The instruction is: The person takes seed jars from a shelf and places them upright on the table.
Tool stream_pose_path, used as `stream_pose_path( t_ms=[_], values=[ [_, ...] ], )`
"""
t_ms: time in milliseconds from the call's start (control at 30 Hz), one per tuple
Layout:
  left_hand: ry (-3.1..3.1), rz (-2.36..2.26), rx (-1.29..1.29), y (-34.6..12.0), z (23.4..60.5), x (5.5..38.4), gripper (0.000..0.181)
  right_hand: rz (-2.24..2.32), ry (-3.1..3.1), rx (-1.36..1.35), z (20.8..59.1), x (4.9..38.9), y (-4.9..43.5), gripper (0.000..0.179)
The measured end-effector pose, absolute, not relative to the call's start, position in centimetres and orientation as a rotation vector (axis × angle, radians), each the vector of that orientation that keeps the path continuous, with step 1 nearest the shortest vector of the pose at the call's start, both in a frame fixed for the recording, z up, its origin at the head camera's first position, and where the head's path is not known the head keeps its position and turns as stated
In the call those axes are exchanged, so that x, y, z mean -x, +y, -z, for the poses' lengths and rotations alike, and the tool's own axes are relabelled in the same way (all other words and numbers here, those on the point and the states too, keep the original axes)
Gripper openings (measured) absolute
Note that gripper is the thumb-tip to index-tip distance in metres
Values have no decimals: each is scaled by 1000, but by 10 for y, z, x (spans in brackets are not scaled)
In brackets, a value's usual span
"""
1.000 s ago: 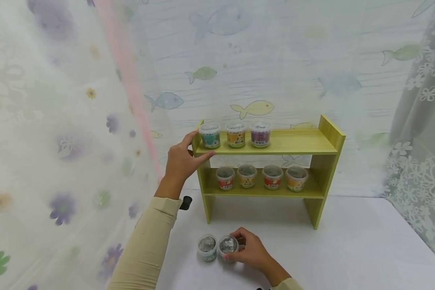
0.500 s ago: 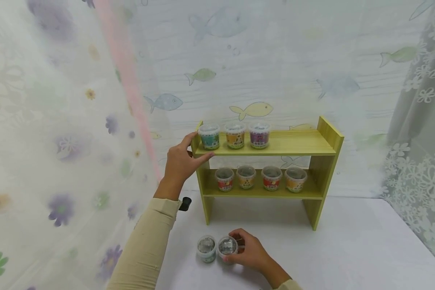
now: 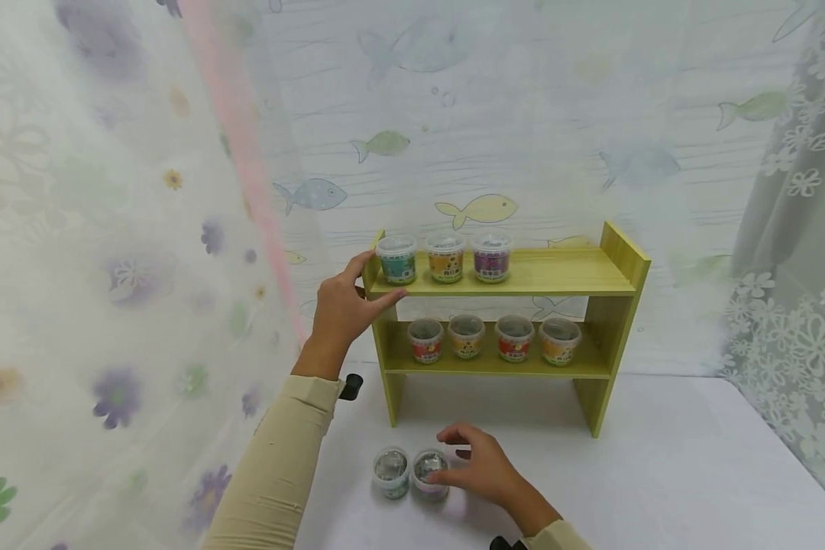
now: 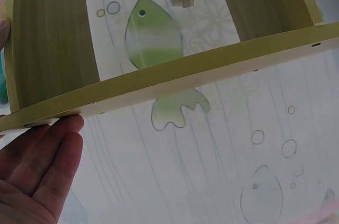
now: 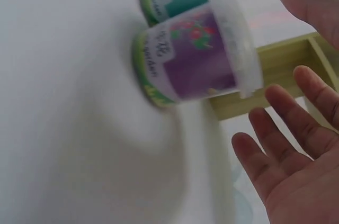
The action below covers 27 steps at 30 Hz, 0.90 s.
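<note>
My left hand grips the upper left side of a yellow-green wooden shelf. Its thumb lies along the top board's front edge, and in the left wrist view its fingers press the outside of the side panel. On the white table, my right hand hovers with spread fingers beside a clear-lidded plastic cup with a purple flower label. A cup with a teal label stands just left of it. In the right wrist view both cups look tilted, and a gap shows between fingers and purple cup.
Three lidded cups, teal, orange and purple, stand on the top board's left part. Several red-labelled and yellow-labelled cups line the lower board. Patterned curtains hang behind and at both sides.
My right hand has let go of the purple-labelled cup; its fingers have spread and drawn off to the right. The cup stays beside the teal one. My left hand has kept its hold on the shelf.
</note>
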State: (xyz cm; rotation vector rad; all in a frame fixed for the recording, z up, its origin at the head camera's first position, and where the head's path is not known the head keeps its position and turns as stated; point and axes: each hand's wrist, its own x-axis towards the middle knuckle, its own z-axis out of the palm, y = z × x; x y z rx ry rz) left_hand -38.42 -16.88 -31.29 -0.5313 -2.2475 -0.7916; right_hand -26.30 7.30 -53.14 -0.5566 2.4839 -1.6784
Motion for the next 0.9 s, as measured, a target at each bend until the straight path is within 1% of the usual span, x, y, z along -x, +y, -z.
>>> stream_pose_path(
  t_ms=[100,667,900],
  values=[
    [-2248,794,535,-169,313,385,86,1686,2485,580,524,264,76,53],
    [-2237,792,545,-170,312,384,85,1656,2650,645,478,271,86,50],
    [-2238,784,551,-169,312,383,86,1677,2710,737,454,276,90,49]
  ],
)
